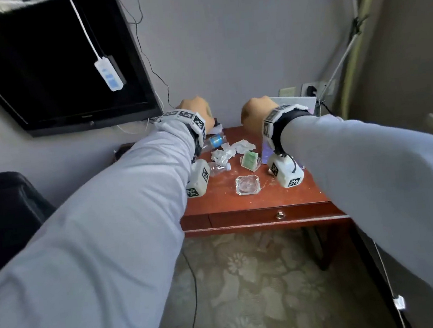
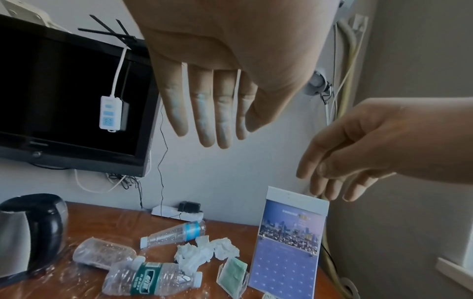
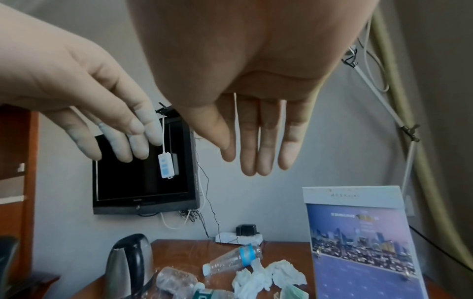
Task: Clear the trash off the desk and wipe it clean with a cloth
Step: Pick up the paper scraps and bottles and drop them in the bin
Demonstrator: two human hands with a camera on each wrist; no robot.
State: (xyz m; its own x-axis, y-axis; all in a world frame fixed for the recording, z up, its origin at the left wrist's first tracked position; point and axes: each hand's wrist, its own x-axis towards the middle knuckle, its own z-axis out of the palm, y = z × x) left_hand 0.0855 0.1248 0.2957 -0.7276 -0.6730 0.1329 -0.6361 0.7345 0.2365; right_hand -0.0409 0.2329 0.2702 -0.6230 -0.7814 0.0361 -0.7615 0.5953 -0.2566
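Trash is lying across the middle of a small reddish wooden desk [image 1: 253, 202] in the centre of the head view: three empty plastic bottles, one with a blue band [image 2: 176, 234], one with a green label [image 2: 151, 280] and a crushed one [image 2: 102, 253], plus crumpled white tissues [image 2: 204, 250]. Both arms are reaching forward above it. The left hand [image 2: 217, 85] is hanging in the upper middle of its wrist view with straight, spread fingers, holding nothing; the right hand [image 3: 256, 101] is doing the same, fingers relaxed and apart, well above the desk. No cloth is showing in any view. Standing near the trash are a kettle [image 2: 28, 236] at lower left, a glass ashtray [image 1: 247, 185] toward the front edge, a small clear card holder [image 2: 232, 277] and an upright calendar card [image 2: 289, 246] at right. Clearing seems not yet begun. Gathering the tissues first and then taking the bottles one by one would likely be tidiest, keeping fingers clear of the calendar card, which looks easy to tip.
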